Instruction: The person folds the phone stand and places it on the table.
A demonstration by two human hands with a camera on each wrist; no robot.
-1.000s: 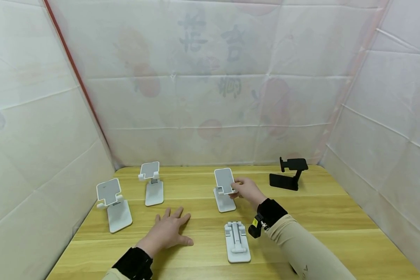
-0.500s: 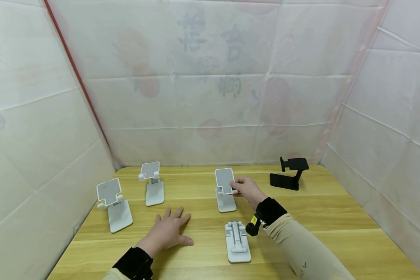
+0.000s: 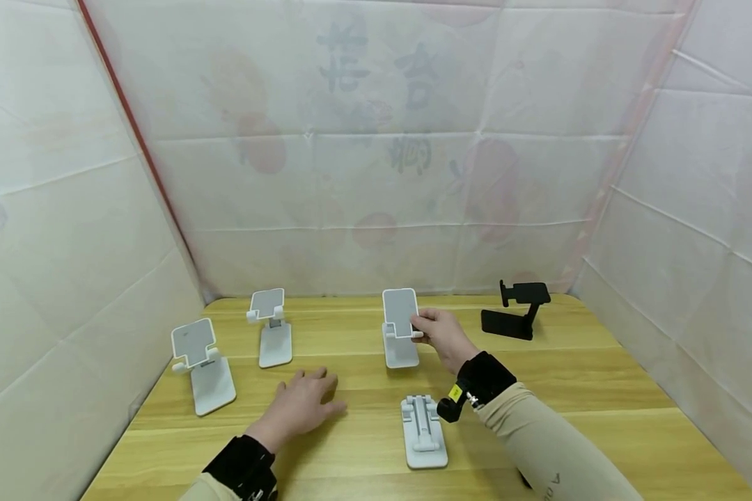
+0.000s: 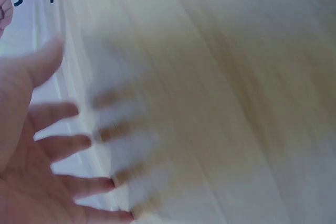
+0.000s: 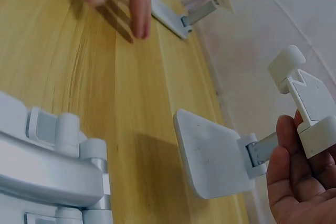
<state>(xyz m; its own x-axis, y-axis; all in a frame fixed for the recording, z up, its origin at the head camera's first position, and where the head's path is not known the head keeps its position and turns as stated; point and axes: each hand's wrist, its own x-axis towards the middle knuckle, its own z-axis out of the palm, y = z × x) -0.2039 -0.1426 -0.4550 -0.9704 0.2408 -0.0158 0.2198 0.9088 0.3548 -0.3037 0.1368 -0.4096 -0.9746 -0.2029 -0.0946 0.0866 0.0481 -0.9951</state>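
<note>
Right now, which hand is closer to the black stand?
The right hand. It holds a white stand just to the left of the black stand. The left hand is much farther left and closer to the person.

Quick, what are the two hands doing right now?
Left hand: open, holding nothing.
Right hand: closed, holding an unfolded white phone stand by its upper part.

The middle stand point(image 3: 401, 313) is white with a grey plate, like the two left stands point(image 3: 214, 386). The folded stand point(image 3: 423, 433) is white. The far right stand point(image 3: 529, 293) is black. The desk point(image 3: 345, 466) is yellow with streaks. The sleeve point(image 3: 558, 442) is tan. The back wall point(image 3: 376, 188) is white with pinkish spots.
</note>
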